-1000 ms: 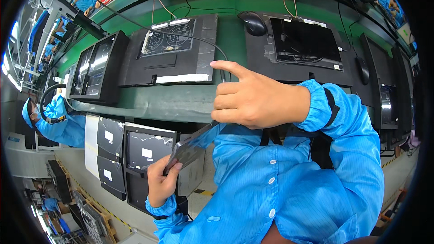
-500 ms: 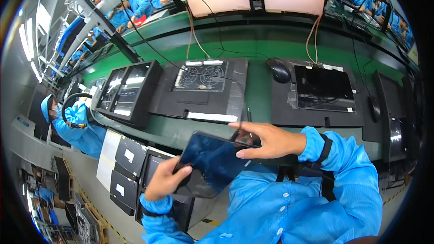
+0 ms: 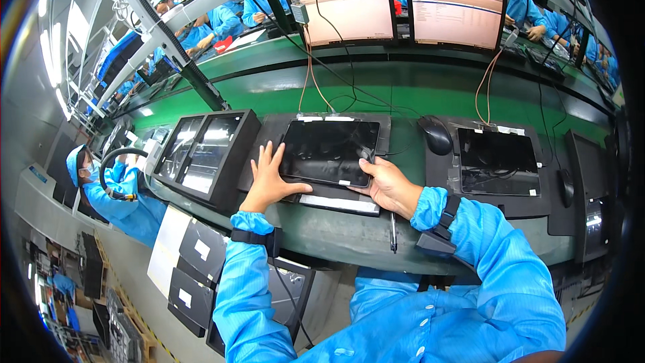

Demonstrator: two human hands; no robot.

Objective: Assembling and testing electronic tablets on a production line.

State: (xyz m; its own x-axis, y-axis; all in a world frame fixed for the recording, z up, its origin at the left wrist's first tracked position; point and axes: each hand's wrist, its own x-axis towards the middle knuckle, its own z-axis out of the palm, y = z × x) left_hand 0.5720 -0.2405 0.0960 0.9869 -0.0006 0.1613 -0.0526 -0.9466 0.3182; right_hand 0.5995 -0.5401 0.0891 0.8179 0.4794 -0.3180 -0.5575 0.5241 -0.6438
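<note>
A black tablet [image 3: 329, 154] lies screen up on the dark padded stand [image 3: 384, 136] in front of me, small white labels along its edges. My right hand [image 3: 392, 188] grips its near right corner, thumb on the glass and the other fingers at the edge. At the tablet's left edge is my left hand [image 3: 272, 178], open, fingers spread and thumb stretched along the near side. Whether its fingertips touch the tablet I cannot tell. A pen [image 3: 394, 232] lies on the bench just below my right hand.
To the right, a second tablet [image 3: 498, 161] rests on another stand beside a black mouse [image 3: 435, 136]. A slanted black rack [image 3: 205, 154] holds glossy panels at left. Two monitors [image 3: 457, 17] stand behind, cables hanging down. A co-worker [image 3: 114, 181] sits at far left.
The tablet, held tilted in both hands over the bench's near edge, has gone forward onto the left-hand stand. My left hand has let go and opened; my right hand holds the near right corner.
</note>
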